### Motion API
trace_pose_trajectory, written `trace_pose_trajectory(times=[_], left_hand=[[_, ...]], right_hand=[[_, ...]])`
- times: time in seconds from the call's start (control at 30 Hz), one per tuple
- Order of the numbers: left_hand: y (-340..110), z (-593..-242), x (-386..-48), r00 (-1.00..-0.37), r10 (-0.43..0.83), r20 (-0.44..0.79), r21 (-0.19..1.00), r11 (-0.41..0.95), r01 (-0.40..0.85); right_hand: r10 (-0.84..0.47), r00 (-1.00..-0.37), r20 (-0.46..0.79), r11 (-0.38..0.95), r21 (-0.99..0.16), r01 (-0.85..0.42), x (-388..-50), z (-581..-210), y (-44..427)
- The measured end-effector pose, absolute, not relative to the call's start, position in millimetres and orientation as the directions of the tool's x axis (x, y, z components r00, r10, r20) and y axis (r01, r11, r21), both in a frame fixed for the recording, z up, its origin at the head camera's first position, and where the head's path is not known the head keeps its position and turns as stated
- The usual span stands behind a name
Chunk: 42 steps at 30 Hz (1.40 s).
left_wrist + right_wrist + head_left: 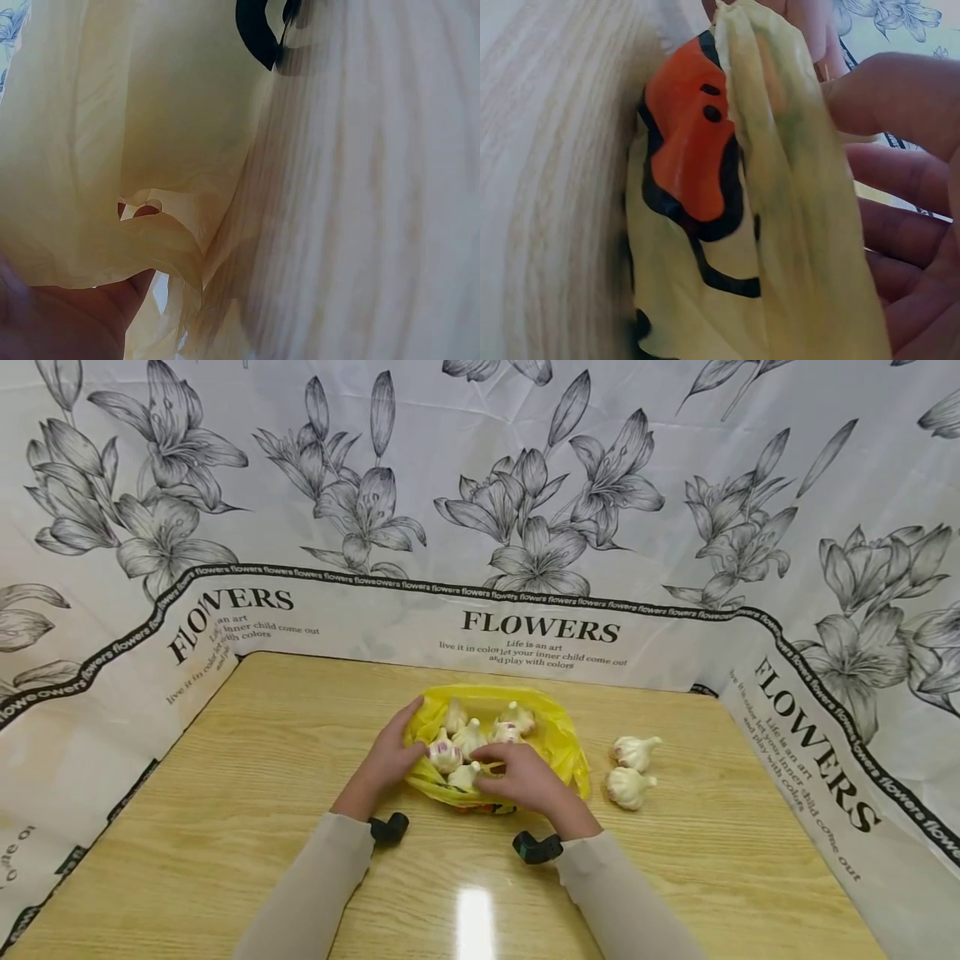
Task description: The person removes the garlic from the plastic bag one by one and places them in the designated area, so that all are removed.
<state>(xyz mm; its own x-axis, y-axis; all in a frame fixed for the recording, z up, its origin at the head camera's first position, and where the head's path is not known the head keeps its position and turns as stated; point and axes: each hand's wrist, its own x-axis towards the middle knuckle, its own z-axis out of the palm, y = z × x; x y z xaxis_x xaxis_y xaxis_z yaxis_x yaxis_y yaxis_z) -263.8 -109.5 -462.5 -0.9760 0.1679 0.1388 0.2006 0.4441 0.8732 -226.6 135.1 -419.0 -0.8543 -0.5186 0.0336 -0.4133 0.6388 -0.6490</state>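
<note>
A yellow plastic bag [561,739] lies with its mouth spread wide on the table, several garlic bulbs [468,739] inside it. My left hand [386,756] holds the bag's left rim, thumb at the inner side. The left wrist view shows part of that hand [82,311] under the thin plastic. Over the front rim, my right hand [525,778] reaches into the bag, thumb and forefinger apart beside a front garlic bulb [463,776]. From the right wrist, the printed front wall [705,150] covers the fingertips, while the other fingers [904,225] look loose.
Two more bulbs lie outside the bag on its right, a rear bulb [634,752] and a front bulb [628,787]. The wooden table [247,827] is bordered at the back and sides by a flower-printed cloth [375,627]. Dark wrist cameras [537,848] are worn on both wrists.
</note>
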Motion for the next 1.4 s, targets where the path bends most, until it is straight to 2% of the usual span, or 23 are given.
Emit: trace_pose_trajectory(times=[0.23,0.67,0.9,1.4], left_hand=[[-109,-462,-264,-0.973,0.183,0.141,0.869,0.448,0.211],[-109,-461,-263,-0.969,0.201,0.146,0.860,0.458,0.224],[-111,-461,-262,-0.971,0.192,0.142,0.858,0.464,0.217],[-111,-461,-262,-0.973,0.189,0.135,0.865,0.457,0.209]], right_hand=[[-0.516,-0.856,0.021,0.635,-0.662,-0.399,-227,-425,131],[-0.435,-0.900,-0.025,0.667,-0.681,-0.303,-222,-440,124],[-0.439,-0.899,0.004,0.679,-0.654,-0.334,-220,-442,124],[-0.367,-0.929,0.058,0.689,-0.654,-0.313,-216,-430,138]])
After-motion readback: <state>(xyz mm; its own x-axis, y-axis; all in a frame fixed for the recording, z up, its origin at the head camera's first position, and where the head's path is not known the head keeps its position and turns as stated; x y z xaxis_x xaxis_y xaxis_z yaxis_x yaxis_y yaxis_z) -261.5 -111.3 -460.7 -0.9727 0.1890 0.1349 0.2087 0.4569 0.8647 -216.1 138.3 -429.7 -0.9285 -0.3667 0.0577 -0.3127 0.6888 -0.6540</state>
